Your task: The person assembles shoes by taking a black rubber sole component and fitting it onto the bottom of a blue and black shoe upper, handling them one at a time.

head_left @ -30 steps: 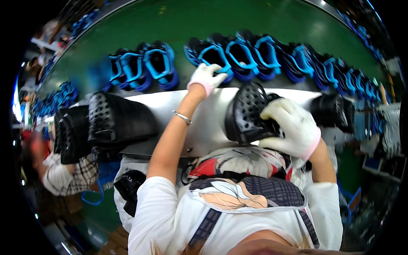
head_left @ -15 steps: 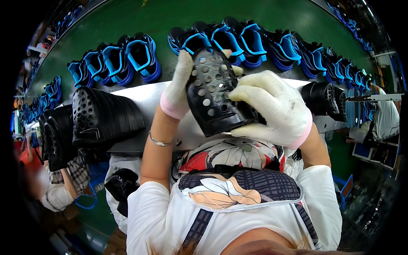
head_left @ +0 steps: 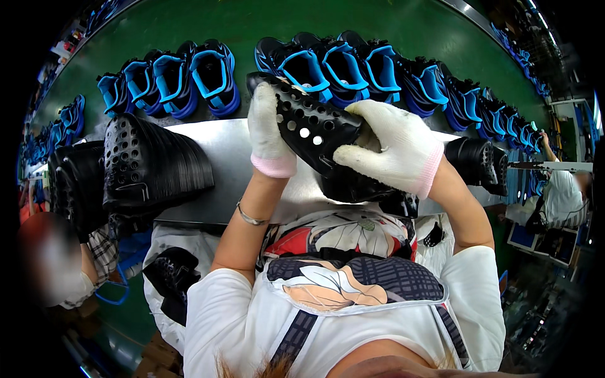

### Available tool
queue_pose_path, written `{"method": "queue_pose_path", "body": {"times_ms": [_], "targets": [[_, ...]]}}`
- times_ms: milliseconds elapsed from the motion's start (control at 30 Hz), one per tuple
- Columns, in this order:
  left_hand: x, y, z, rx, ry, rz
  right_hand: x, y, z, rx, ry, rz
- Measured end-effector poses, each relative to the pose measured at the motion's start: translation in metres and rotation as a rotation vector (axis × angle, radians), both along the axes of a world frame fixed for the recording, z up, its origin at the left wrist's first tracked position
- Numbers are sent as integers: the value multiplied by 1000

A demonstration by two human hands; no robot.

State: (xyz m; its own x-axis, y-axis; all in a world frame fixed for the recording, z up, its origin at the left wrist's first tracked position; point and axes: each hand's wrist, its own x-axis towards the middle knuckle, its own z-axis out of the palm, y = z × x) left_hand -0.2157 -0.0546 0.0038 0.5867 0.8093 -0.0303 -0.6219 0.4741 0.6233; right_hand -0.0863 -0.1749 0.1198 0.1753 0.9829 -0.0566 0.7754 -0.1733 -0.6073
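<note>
A black shell [head_left: 328, 129] with holes was held up over the middle of the shiny table [head_left: 230, 146], with its closed end tipped toward the far edge. That end was gripped by the left hand [head_left: 268, 129]; most of the left fingers were hidden behind the shell, so how they bent could not be told. The other end was pinched by the right hand [head_left: 394, 145], with the thumb low and the fingers on top. White gloves with pink cuffs were worn on both hands.

More black pieces [head_left: 359, 188] could be seen under the shell, at the near edge of the table. A big stack [head_left: 157, 160] of black shells was set at the left end, and a small stack [head_left: 469, 157] at the right end. Past the far edge, black and blue shoes [head_left: 214, 75] were lined up on a dark strip [head_left: 243, 112], with a gap in the row.
</note>
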Motion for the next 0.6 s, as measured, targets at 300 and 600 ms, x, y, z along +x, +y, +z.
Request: {"method": "queue_pose_path", "body": {"times_ms": [300,600], "targets": [[1,18,3,94,-1,48,-9,26,-2,-94,-62,-35],[13,29,-14,170,195,-42,27,54,-16,-212,-344,41]]}}
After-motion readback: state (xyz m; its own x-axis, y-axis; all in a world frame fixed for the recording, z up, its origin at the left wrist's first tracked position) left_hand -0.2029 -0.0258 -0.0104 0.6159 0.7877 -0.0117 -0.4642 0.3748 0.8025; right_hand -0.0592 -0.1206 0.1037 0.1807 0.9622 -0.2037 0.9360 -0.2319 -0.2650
